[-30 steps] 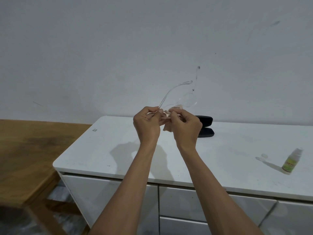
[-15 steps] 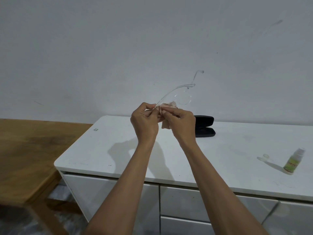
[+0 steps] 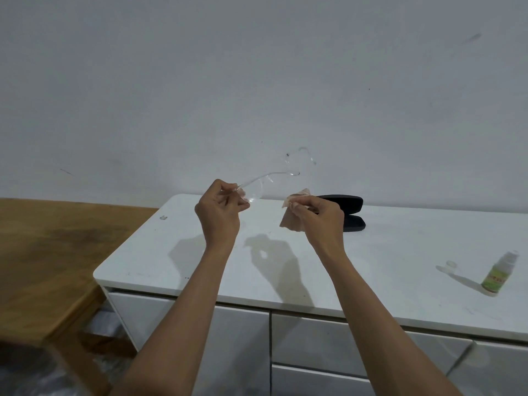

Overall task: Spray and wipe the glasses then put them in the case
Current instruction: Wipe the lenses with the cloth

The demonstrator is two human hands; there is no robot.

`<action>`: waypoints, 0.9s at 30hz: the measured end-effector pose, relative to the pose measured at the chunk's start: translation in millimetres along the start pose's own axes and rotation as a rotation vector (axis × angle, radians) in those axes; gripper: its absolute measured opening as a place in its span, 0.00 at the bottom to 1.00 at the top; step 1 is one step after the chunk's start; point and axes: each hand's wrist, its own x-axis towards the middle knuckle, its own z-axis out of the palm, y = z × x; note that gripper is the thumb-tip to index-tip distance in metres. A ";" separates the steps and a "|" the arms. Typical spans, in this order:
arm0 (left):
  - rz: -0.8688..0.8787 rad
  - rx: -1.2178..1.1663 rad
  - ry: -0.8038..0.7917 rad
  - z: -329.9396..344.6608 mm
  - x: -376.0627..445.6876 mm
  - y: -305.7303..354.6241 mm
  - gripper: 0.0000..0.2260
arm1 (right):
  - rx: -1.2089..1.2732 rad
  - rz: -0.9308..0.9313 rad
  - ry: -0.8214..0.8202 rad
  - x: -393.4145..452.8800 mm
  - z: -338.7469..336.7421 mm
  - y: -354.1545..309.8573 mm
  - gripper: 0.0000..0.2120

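Head view: glasses (image 3: 258,186) in left hand (image 3: 220,210), long axis up-right.

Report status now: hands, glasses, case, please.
Left hand holds glasses aloft. Right hand holds cloth, apart. Case open, unobstructed.

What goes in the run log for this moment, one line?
phase: wiping | left hand: holds clear glasses | right hand: holds cloth, off the lens | case: open on counter | spray bottle: standing, uncapped

A single head-worn view is given, directed forward and slightly downward at a white counter (image 3: 371,252) set against a wall (image 3: 257,81); both forearms are seen close, from behind.
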 end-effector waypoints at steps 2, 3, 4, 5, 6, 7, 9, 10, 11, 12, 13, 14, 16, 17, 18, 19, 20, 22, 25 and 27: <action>0.001 0.002 -0.012 -6.5 -0.7 -6.8 0.08 | 0.013 0.012 0.030 2.0 -4.3 5.5 0.09; 0.003 0.011 -0.017 -9.9 -0.9 -10.5 0.08 | 0.012 0.019 0.041 3.2 -6.9 7.6 0.08; 0.007 0.027 -0.019 -13.1 -1.2 -13.8 0.08 | 0.008 0.028 0.051 4.3 -9.7 9.6 0.09; 0.016 0.048 -0.023 -16.8 -1.4 -17.5 0.09 | 0.005 0.039 0.063 5.3 -13.0 11.1 0.09; 0.029 0.079 -0.030 -20.5 -1.3 -21.5 0.08 | 0.003 0.050 0.080 5.9 -16.7 12.3 0.09; 0.045 0.116 -0.041 -24.7 -0.8 -26.2 0.08 | 0.001 0.058 0.101 6.4 -20.6 13.5 0.10; 0.083 0.207 -0.071 -34.3 0.4 -36.1 0.08 | -0.005 0.076 0.139 7.4 -28.4 16.9 0.09; 0.100 0.250 -0.088 -39.6 1.0 -41.4 0.08 | -0.009 0.084 0.151 7.6 -32.0 18.6 0.08; 0.113 0.286 -0.105 -44.6 1.6 -47.0 0.09 | -0.010 0.088 0.158 7.7 -35.2 20.0 0.09; 0.122 0.319 -0.118 -49.6 2.0 -52.5 0.09 | -0.009 0.090 0.163 8.0 -37.7 21.8 0.10; 0.128 0.353 -0.129 -54.4 2.4 -58.1 0.09 | -0.006 0.091 0.165 8.3 -39.6 23.5 0.10; 0.132 0.389 -0.138 -58.7 2.6 -62.8 0.09 | -0.005 0.094 0.167 8.7 -40.9 25.4 0.10; 0.142 0.451 -0.159 -66.5 3.6 -72.8 0.10 | -0.015 0.100 0.160 9.3 -42.1 27.8 0.10; 0.152 0.481 -0.169 -70.0 4.2 -76.9 0.11 | -0.022 0.100 0.153 9.8 -42.0 28.8 0.10; 0.165 0.514 -0.175 -73.2 4.7 -79.9 0.12 | -0.030 0.099 0.143 10.6 -41.6 30.1 0.11; 0.180 0.547 -0.179 -76.1 5.5 -83.2 0.14 | -0.040 0.095 0.131 11.4 -41.1 31.4 0.11; 0.188 0.576 -0.186 -79.0 6.3 -86.2 0.14 | -0.051 0.092 0.119 12.2 -40.5 32.6 0.10; 0.190 0.622 -0.202 -83.8 7.5 -90.5 0.13 | -0.074 0.090 0.099 14.0 -39.2 34.9 0.09; 0.179 0.663 -0.232 -91.6 9.8 -96.5 0.10 | -0.093 0.101 0.081 16.5 -39.3 39.7 0.09; 0.171 0.689 -0.253 -97.1 10.9 -101.7 0.11 | -0.092 0.111 0.079 17.4 -40.1 41.4 0.09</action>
